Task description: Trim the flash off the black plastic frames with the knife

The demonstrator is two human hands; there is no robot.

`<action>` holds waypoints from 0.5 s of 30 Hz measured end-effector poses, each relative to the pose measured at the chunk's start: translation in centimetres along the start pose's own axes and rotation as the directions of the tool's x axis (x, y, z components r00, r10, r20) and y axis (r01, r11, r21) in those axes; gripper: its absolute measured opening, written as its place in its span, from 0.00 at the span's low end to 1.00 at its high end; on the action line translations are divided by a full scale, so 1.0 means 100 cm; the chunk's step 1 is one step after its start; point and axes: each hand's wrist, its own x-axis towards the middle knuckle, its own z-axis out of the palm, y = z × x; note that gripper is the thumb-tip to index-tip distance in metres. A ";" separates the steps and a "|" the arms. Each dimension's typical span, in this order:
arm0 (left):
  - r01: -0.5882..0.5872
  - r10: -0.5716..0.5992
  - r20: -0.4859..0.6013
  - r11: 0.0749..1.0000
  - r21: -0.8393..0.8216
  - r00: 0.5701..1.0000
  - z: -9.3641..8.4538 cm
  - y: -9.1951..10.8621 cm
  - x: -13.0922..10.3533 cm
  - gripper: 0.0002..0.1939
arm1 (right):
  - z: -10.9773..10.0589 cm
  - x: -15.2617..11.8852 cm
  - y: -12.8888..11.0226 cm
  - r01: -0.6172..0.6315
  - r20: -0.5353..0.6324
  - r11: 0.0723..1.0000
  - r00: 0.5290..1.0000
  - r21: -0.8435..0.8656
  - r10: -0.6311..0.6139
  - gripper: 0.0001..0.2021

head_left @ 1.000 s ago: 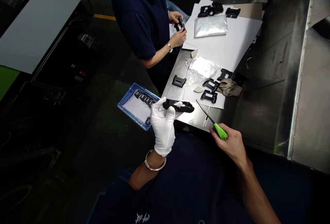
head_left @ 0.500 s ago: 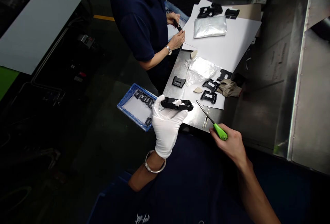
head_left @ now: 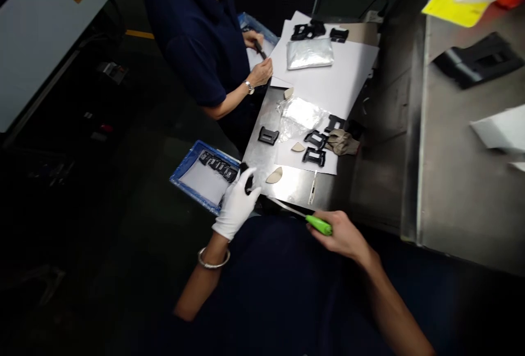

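Observation:
My left hand (head_left: 234, 209), in a white glove, is closed around a black plastic part (head_left: 248, 182) at the table's near left corner. Fingers and glove cover much of that part. In my bare right hand (head_left: 343, 237) is a green-handled tool (head_left: 319, 225), possibly a deburring tool, with a long thin metal shaft. Its shaft points left toward the black part, and its tip appears short of it. Beneath my left hand, a blue-lined tray (head_left: 184, 165) carries several black parts (head_left: 217, 164) in a row.
On the metal table (head_left: 262, 115) lie black frames (head_left: 314, 157), beige wedge-shaped pieces (head_left: 274, 175), clear plastic (head_left: 301, 114), a crumpled glove (head_left: 342, 142) and a thin white stick (head_left: 312, 189). A co-worker (head_left: 197, 44) handles a dark part across the corner. A metal surface (head_left: 459, 192) rises at right.
My left hand has turned the black part more end-on and moved it left, over the tray's edge. The tool has swung left and lower. My view has shifted right, showing more of the right-hand surface.

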 end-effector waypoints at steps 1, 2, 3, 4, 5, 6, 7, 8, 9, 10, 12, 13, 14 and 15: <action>0.014 -0.033 0.104 0.984 0.178 0.994 -0.005 -0.017 0.002 0.24 | 0.003 0.001 -0.002 -0.025 0.072 0.999 0.997 -0.034 0.028 0.11; 0.019 -0.089 0.203 0.946 0.324 0.975 -0.008 -0.034 0.003 0.24 | 0.006 0.002 -0.003 -0.061 0.120 0.995 0.990 -0.074 0.069 0.09; 0.012 -0.155 0.270 0.885 0.466 0.950 -0.012 -0.050 0.003 0.25 | 0.010 0.004 -0.004 -0.100 0.146 0.989 0.982 -0.112 0.115 0.08; -0.012 -0.216 0.317 0.811 0.585 0.924 -0.014 -0.065 0.003 0.24 | 0.013 0.005 -0.004 -0.133 0.162 0.981 0.975 -0.140 0.155 0.07; -0.021 -0.240 0.335 0.785 0.619 0.911 -0.017 -0.076 0.002 0.24 | 0.017 0.006 -0.004 -0.154 0.179 0.976 0.967 -0.154 0.181 0.06; -0.035 -0.256 0.359 0.770 0.637 0.898 -0.019 -0.085 0.001 0.23 | 0.020 0.006 -0.002 -0.161 0.198 0.974 0.961 -0.158 0.191 0.06; -0.054 -0.262 0.390 0.768 0.638 0.883 -0.020 -0.091 -0.001 0.22 | 0.023 0.006 0.000 -0.155 0.224 0.975 0.956 -0.156 0.188 0.06; -0.069 -0.260 0.425 0.782 0.619 0.867 -0.020 -0.094 -0.003 0.21 | 0.026 0.007 0.003 -0.144 0.250 0.978 0.952 -0.149 0.178 0.06; -0.080 -0.261 0.463 0.799 0.597 0.847 -0.020 -0.095 -0.004 0.20 | 0.029 0.007 0.008 -0.133 0.266 0.982 0.950 -0.135 0.165 0.06; -0.087 -0.264 0.498 0.814 0.574 0.826 -0.019 -0.094 -0.006 0.19 | 0.033 0.008 0.015 -0.138 0.257 0.984 0.953 -0.112 0.163 0.07; -0.040 -0.265 0.517 0.862 0.505 0.814 -0.017 -0.091 -0.007 0.21 | 0.042 0.012 0.035 -0.202 0.158 0.977 0.965 -0.064 0.209 0.07; 0.017 -0.262 0.497 0.896 0.444 0.827 -0.015 -0.089 -0.007 0.23 | 0.046 0.015 0.048 -0.251 0.083 0.967 0.964 -0.044 0.254 0.07; 0.085 -0.258 0.461 0.928 0.363 0.849 -0.014 -0.088 -0.007 0.26 | 0.049 0.020 0.062 -0.306 0.000 0.952 0.952 -0.032 0.306 0.07; 0.151 -0.258 0.414 0.950 0.272 0.873 -0.013 -0.088 -0.007 0.28 | 0.052 0.025 0.077 -0.362 -0.082 0.932 0.930 -0.029 0.359 0.08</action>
